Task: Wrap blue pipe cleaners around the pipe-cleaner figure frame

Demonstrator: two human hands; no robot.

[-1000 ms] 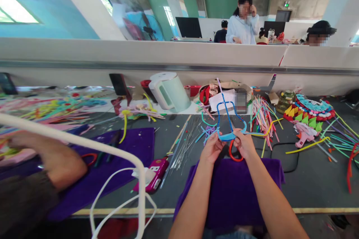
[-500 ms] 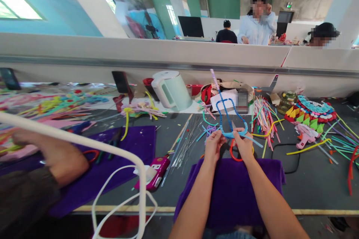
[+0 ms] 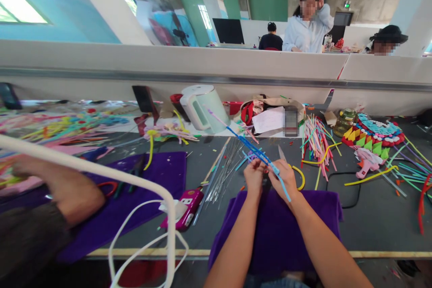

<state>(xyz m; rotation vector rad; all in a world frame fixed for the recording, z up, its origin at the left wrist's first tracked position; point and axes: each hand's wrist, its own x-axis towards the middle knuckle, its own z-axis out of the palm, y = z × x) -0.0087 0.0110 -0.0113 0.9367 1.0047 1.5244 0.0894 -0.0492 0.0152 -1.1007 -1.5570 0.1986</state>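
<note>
Your left hand point(image 3: 254, 176) and right hand point(image 3: 285, 177) pinch blue fuzzy-stem frame point(image 3: 251, 146); likely light, bendy; grip near overlapped light-blue end point(image 3: 284, 187).

Your grey table point(image 3: 374, 218) has a purple cloth point(image 3: 286, 238) right in front of you and a second cloth point(image 3: 168, 164) to the left, a magenta box point(image 3: 191, 207) at its right edge. Thin wires point(image 3: 219, 182) lie right of that box. Yellow-handled scissors point(image 3: 300, 179) lie just beyond your near cloth; farther right are pink stems point(image 3: 319, 141), a glue gun point(image 3: 367, 162) and a jar point(image 3: 344, 122).
</note>
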